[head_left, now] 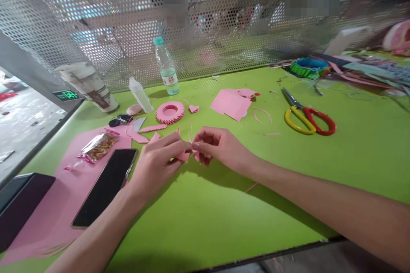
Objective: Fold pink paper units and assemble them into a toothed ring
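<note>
Both my hands are closed in a pinch at mid-frame: left hand (160,155) and right hand (221,147) meet fingertip to fingertip on a small pink paper piece (183,156). Neither is free.

Progress, as I judge it: partway. A pink ring with a toothed edge (170,118) lies just above my hands and looks complete. A pleated pink strip (153,128), left of centre, appears folded but attached to nothing. The piece in my fingers looks unfinished. Flat pink sheets (231,103), right of upper centre, and a large pink sheet (60,196), lower left, seem mostly unworked. Scissors (301,115) lie unused at right; a thin curved offcut (270,117) sits between them and the sheets.

Uncertain: my fingers cover much of the held piece, so its shape and any join cannot be read. A phone (105,187) hides part of the large sheet. A dark box (24,204) is cut off at the left edge. The scene behind the perforated screen (121,21) is blurred.
</note>
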Demonstrator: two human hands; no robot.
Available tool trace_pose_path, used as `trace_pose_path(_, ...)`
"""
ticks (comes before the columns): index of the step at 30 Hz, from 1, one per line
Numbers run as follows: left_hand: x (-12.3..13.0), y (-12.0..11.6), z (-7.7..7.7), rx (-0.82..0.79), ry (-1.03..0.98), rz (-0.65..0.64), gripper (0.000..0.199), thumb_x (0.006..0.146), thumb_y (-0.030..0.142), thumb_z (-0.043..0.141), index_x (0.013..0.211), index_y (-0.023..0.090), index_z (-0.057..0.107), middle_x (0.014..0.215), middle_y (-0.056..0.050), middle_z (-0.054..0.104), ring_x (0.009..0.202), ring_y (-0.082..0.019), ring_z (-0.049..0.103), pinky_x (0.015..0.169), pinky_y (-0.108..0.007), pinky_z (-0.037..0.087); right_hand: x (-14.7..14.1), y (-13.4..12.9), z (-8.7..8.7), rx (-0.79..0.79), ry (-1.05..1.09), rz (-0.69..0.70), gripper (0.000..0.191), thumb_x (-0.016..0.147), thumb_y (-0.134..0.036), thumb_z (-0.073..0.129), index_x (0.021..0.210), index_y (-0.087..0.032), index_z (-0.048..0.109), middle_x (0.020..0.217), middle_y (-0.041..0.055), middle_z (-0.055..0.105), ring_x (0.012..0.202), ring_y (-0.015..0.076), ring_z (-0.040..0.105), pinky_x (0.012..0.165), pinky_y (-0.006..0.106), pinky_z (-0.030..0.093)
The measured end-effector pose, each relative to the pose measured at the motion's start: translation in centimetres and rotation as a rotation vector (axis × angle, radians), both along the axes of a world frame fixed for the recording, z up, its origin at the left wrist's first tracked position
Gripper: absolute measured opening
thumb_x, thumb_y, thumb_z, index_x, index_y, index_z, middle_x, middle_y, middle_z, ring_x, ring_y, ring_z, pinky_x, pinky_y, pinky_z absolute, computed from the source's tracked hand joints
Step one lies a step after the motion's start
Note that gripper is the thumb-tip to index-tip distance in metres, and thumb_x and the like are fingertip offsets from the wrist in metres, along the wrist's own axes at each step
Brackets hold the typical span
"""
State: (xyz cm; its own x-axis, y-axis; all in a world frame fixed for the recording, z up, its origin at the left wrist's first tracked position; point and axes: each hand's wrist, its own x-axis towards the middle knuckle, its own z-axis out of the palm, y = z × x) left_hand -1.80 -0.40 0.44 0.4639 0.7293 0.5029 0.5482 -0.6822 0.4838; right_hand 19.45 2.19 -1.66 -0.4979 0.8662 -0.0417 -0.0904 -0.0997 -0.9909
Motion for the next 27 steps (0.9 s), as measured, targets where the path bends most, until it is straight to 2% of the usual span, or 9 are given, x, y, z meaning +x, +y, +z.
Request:
trace_pose_path(4,-0.1,0.0,-0.1,-0.023,0.034,0.023,0.028,0.098,0.005,0.055,0.097,0.018,0.08,0.082,-0.002,0.07,0.073,-0.014,0.059,0.066,-0.028,0.04,0.0,0.5,-0.5,-0.168,0.11,0.033,0.046,0.067,-0.04,0.102,0.093,-0.017,0.071,0.076,-0.0012,0.076,0.067,0.0125,0.071,0.064,0.025,0.062)
trace_pose_path(7,-0.1,0.2,-0.3,-0.074,0.06,0.114,0.024,0.093,0.005,0.059,0.1,0.02,0.078,0.082,0.0,0.069,0.073,-0.014,0.058,0.067,-0.028,0.04,0.0,0.7,-0.9,-0.194,0.15,0.007,0.046,0.067,-0.035,0.102,0.096,-0.017,0.072,0.073,-0.0034,0.074,0.063,0.0106,0.07,0.062,0.023,0.062)
trace_pose_path(10,0.1,0.2,-0.4,-0.142,0.085,0.156,0.019,0.091,0.007,0.06,0.085,0.021,0.071,0.085,0.0,0.07,0.075,-0.015,0.059,0.069,-0.028,0.04,0.0,0.7,-1.1,-0.189,0.15,-0.032,0.04,0.07,-0.033,0.1,0.097,-0.017,0.074,0.076,-0.002,0.076,0.064,0.0106,0.071,0.064,0.024,0.063)
trace_pose_path(12,0.3,0.1,-0.5,-0.175,0.095,0.152,0.023,0.091,0.009,0.057,0.073,0.021,0.062,0.083,0.001,0.07,0.076,-0.016,0.059,0.069,-0.029,0.039,-0.1,0.6,-1.1,-0.198,0.151,-0.028,0.038,0.073,-0.034,0.098,0.095,-0.017,0.073,0.079,0.0002,0.079,0.068,0.0122,0.074,0.067,0.025,0.064)
trace_pose_path(14,0.5,0.0,-0.7,-0.191,0.105,0.15,0.025,0.09,0.008,0.056,0.069,0.021,0.056,0.077,0.002,0.067,0.075,-0.016,0.058,0.068,-0.029,0.037,-0.2,0.5,-1.1,-0.209,0.144,-0.007,0.038,0.072,-0.036,0.099,0.092,-0.017,0.072,0.08,0.0018,0.08,0.071,0.0148,0.076,0.07,0.027,0.066)
trace_pose_path(18,0.4,0.2,-0.6,-0.198,0.148,0.194,0.024,0.088,0.01,0.055,0.068,0.022,0.052,0.071,0.002,0.061,0.07,-0.016,0.053,0.067,-0.031,0.036,-0.2,0.5,-1.0,-0.101,0.036,-0.054,0.032,0.076,-0.035,0.095,0.086,-0.018,0.07,0.075,-0.0003,0.075,0.065,0.0137,0.072,0.066,0.027,0.064)
trace_pose_path(21,0.2,0.5,-0.4,-0.232,0.23,0.23,0.013,0.085,0.013,0.057,0.076,0.022,0.059,0.073,0.002,0.063,0.069,-0.018,0.052,0.068,-0.032,0.036,0.1,0.6,-1.0,0.032,-0.057,-0.135,0.017,0.088,-0.03,0.082,0.086,-0.019,0.069,0.073,-0.0022,0.07,0.058,0.0107,0.066,0.06,0.025,0.059)
trace_pose_path(23,0.1,0.6,-0.4,-0.275,0.291,0.221,0.007,0.083,0.017,0.061,0.079,0.023,0.061,0.077,0.002,0.066,0.07,-0.018,0.053,0.069,-0.032,0.036,0.3,0.7,-1.1,0.066,-0.074,-0.159,0.012,0.091,-0.028,0.075,0.086,-0.019,0.068,0.072,-0.0024,0.069,0.057,0.0108,0.064,0.059,0.025,0.056)
trace_pose_path(27,0.3,0.5,-0.6,-0.333,0.345,0.194,0.014,0.083,0.016,0.058,0.071,0.022,0.055,0.077,0.001,0.065,0.072,-0.018,0.055,0.068,-0.031,0.036,0.4,0.8,-1.4,0.097,-0.129,-0.152,0.01,0.093,-0.026,0.069,0.086,-0.019,0.068,0.072,-0.0019,0.068,0.058,0.0117,0.062,0.06,0.027,0.054)
